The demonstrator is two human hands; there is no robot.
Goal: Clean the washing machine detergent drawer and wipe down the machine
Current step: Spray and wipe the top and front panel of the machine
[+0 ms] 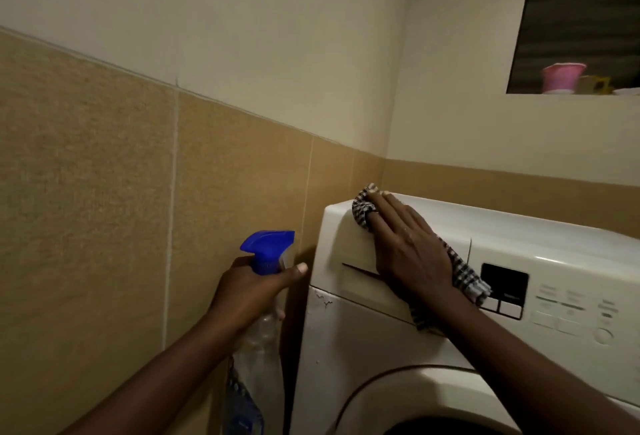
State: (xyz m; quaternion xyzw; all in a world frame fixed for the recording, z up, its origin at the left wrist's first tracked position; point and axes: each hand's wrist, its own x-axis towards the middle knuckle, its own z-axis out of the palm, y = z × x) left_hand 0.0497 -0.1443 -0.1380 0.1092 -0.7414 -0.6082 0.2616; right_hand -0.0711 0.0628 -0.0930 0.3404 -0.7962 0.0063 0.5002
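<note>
A white front-loading washing machine stands at the lower right, its detergent drawer closed at the top left of the front panel. My right hand lies flat with straight fingers on a black-and-white checked cloth, pressing it against the drawer front and the machine's top left corner. My left hand grips the neck of a clear spray bottle with a blue trigger head, held just left of the machine.
A tan tiled wall fills the left, close beside the machine. The control panel with display and buttons lies right of the cloth. A pink pot sits on a ledge at the upper right.
</note>
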